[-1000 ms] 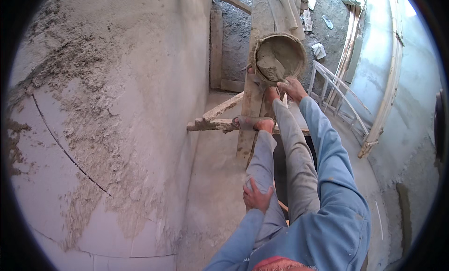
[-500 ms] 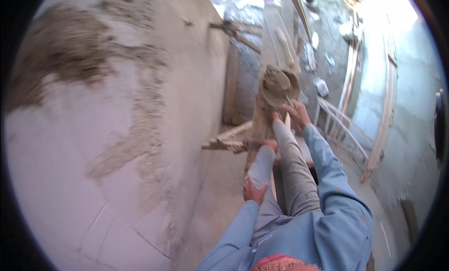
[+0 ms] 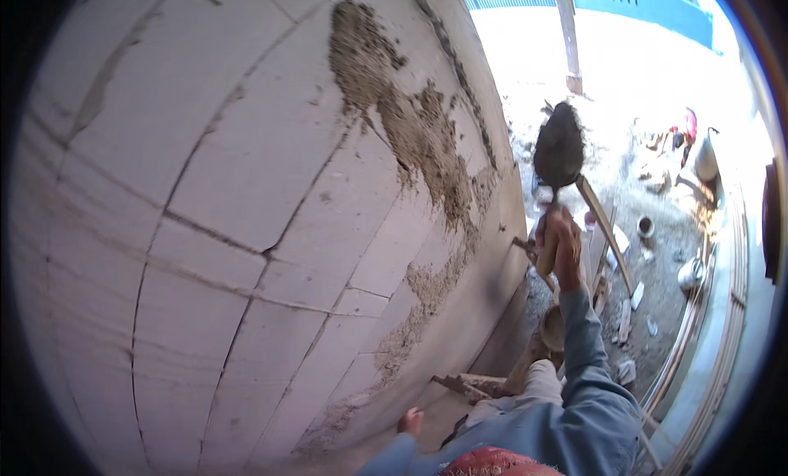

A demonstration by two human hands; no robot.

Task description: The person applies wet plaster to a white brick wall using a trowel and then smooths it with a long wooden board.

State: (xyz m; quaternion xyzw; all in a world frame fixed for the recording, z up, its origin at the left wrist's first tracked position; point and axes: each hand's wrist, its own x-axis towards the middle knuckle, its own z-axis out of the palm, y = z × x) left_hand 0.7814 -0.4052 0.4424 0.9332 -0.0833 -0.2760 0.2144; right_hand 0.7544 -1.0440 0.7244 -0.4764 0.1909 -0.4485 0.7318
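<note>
My right hand point(image 3: 561, 244) is raised and shut on the handle of a trowel point(image 3: 558, 152), whose blade carries a dark heap of wet mortar, held a little to the right of the block wall point(image 3: 246, 230). Patches of grey mortar point(image 3: 410, 131) stick to the upper part of the wall and run down its right side. My left hand point(image 3: 410, 421) hangs low near the foot of the wall, fingers loosely curled, holding nothing I can see. A mortar pan point(image 3: 552, 328) sits below my right arm on a wooden stand.
Wooden planks point(image 3: 606, 230) and a trestle point(image 3: 476, 386) stand under me. On the ground far below lie buckets point(image 3: 647, 226), scraps and rubble. A metal railing point(image 3: 698, 328) curves along the right. A pole point(image 3: 568, 33) rises at the top.
My right hand has lifted from the mortar pan with a loaded trowel up toward the wall. My view has swung upward, and my left hand has dropped from my thigh.
</note>
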